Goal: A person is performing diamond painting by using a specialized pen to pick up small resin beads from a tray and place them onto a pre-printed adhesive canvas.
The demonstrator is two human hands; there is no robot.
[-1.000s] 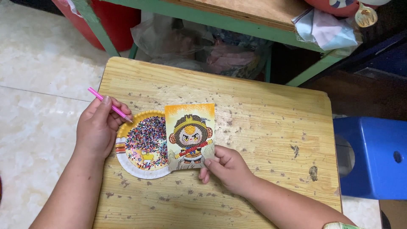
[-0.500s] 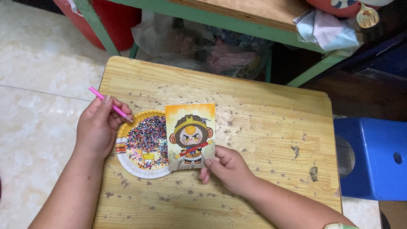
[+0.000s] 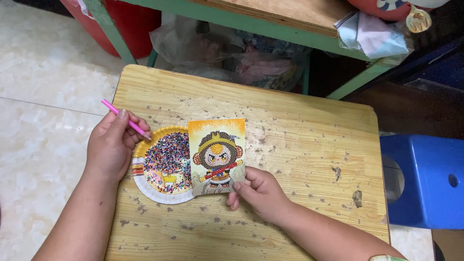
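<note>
Gripping pink pen, left hand; right hand pinching card overlapping bead plate.

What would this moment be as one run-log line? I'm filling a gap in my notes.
left hand: holds pink pen over bead plate | right hand: pinches picture card corner | wooden table

Home: tile floor, worn wooden table, plastic stool.
</note>
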